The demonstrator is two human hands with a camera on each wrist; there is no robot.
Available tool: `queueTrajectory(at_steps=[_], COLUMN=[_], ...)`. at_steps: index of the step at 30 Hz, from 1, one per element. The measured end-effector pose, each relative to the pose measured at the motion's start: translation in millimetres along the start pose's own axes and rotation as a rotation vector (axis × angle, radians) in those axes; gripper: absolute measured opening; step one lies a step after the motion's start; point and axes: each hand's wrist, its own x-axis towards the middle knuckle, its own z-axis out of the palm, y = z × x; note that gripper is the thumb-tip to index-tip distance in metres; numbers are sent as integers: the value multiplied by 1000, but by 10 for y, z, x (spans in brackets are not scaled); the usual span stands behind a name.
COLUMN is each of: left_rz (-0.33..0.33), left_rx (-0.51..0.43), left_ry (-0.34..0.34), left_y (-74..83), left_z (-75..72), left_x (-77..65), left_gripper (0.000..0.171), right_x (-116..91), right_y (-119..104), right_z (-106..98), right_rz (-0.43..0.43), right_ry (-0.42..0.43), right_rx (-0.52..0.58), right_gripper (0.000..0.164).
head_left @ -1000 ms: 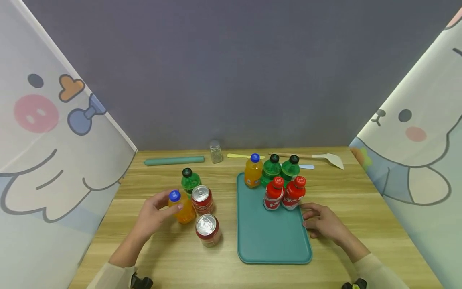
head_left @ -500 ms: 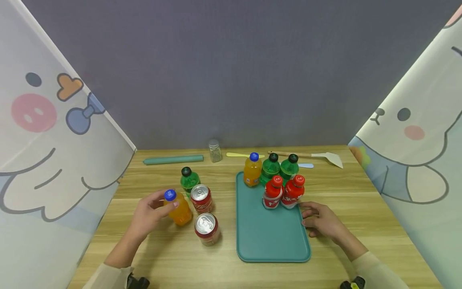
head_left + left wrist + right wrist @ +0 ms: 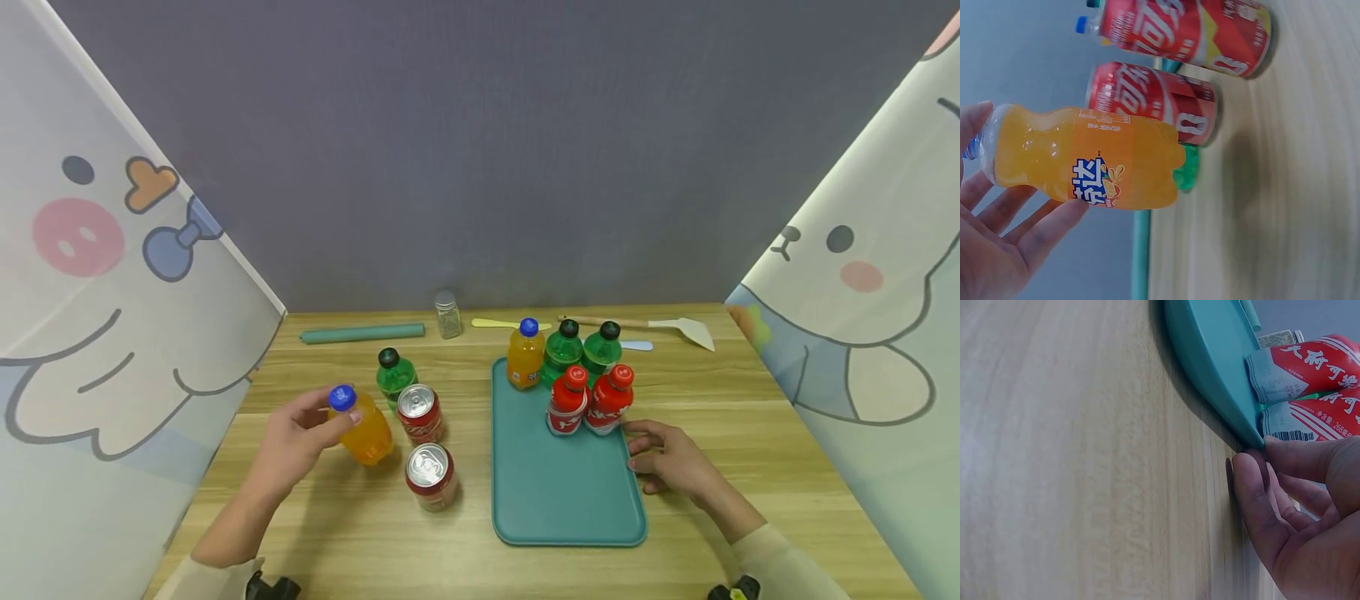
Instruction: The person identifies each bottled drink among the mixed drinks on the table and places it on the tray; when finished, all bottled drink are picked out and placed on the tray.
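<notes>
My left hand (image 3: 292, 442) grips an orange soda bottle (image 3: 369, 435) with a blue cap near its top. The bottle leans toward the hand; in the left wrist view its base is off the table. Just right of it stand two red soda cans (image 3: 420, 414), with a green soda bottle (image 3: 393, 379) behind. On the right, my right hand (image 3: 670, 458) pinches the rim of a teal tray (image 3: 566, 508) between thumb and fingers. Two red bottles (image 3: 609, 404), two green bottles (image 3: 562, 354) and another orange bottle (image 3: 525, 358) stand on the tray's far part.
Along the table's back lie a teal roll (image 3: 363, 333), a yellow-handled utensil (image 3: 495, 323) and a spatula (image 3: 693, 332). A small spice jar (image 3: 447, 317) stands among them. A grey wall (image 3: 480, 167) rises behind, with cartoon-printed panels at both sides.
My left hand has moved left with the orange bottle, away from the cans and the green bottle, and the bottle leans more. The right hand stays at the tray's rim.
</notes>
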Motion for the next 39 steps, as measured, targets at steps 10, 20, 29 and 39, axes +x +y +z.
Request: queueTrajectory(at_steps=[10,20,29,39], left_rz=[20,65,157,140], left_rx=[77,121,41,-73], left_ry=[37,59,-33,-192], left_y=[451,874,1089,1233], left_z=[-110,-67,159,514], left_x=[-87,-69,171,512], left_gripper=[43,44,39,41], right_x=[-9,-15,-20,-33], right_y=[8,0,6,6], right_z=[-17,-13,-12,-22], right_rz=[-7,-10,-3,-22], right_ry=[-7,-15,-4,-19], right_rx=[5,-1,-2,-16], right_gripper=[63,63,64,63])
